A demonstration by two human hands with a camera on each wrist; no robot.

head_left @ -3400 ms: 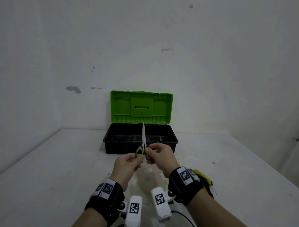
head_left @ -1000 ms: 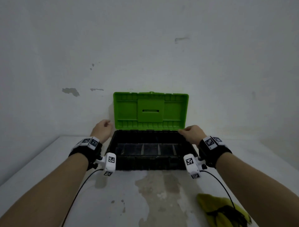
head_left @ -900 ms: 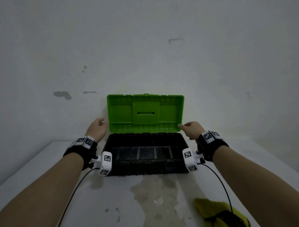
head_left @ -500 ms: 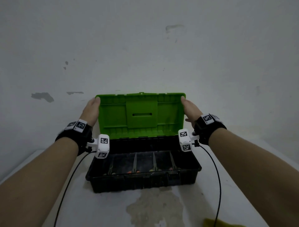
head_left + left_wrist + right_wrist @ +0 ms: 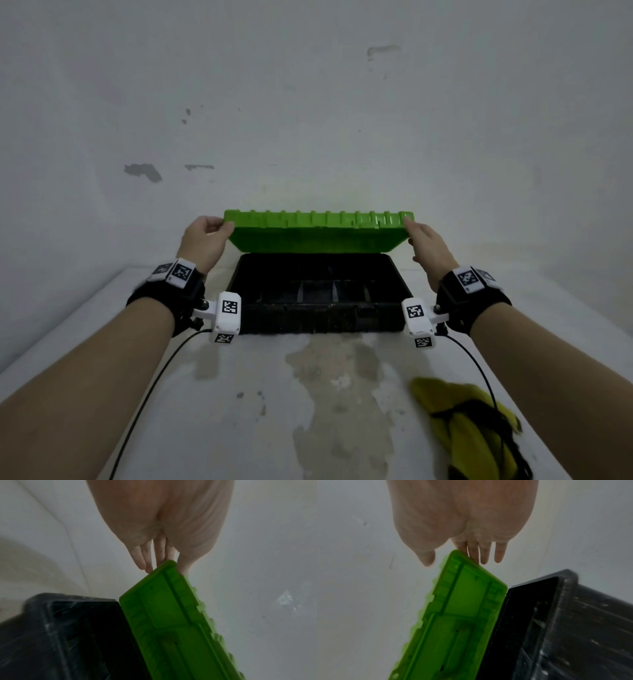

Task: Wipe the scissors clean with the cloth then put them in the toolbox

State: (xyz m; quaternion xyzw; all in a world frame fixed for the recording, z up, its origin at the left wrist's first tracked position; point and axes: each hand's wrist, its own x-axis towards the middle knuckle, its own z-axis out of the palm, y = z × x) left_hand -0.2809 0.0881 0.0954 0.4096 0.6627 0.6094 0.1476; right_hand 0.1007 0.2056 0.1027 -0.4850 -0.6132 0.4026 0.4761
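Observation:
The toolbox has a black base [image 5: 318, 320] and a green lid [image 5: 318, 228] tilted forward over it, about half way down. My left hand [image 5: 219, 228] grips the lid's left corner, thumb on the outer face and fingers on the inner side [image 5: 143, 557]. My right hand [image 5: 416, 233] touches the right corner with straight fingers [image 5: 483, 553], its thumb a little off the lid [image 5: 462, 608]. The yellow cloth [image 5: 459, 421] lies crumpled on the table at the lower right. No scissors show; the base's dark interior reveals only dividers.
The toolbox stands against a white wall on a white table [image 5: 239, 411] with a stained patch in front of it. Wrist camera cables hang from both forearms; the right one runs over the cloth.
Over the last second both hands rose from the base's rear corners to the lid's top corners. Since then they have swung the lid forward and down from upright.

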